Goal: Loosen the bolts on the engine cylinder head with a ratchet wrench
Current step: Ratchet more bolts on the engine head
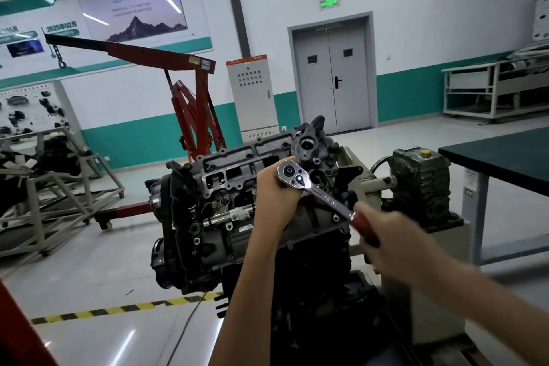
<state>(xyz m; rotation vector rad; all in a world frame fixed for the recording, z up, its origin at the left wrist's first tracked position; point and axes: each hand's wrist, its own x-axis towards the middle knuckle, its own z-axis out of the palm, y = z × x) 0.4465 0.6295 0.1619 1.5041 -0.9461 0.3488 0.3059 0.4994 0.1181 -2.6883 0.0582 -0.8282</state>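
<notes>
The engine sits on a stand at centre, its grey cylinder head tilted toward me with bolt holes and cam openings showing. A chrome ratchet wrench with a red handle lies across the head's right end. My left hand wraps around the wrench just below its round head, steadying it over the cylinder head. My right hand grips the red handle at the lower right and is slightly blurred. The socket and the bolt beneath the wrench head are hidden by my left hand.
A red engine hoist stands behind the engine. A green gearbox on the stand sits to the right, beside a dark-topped workbench. A second engine stand is at left. Yellow-black floor tape runs below.
</notes>
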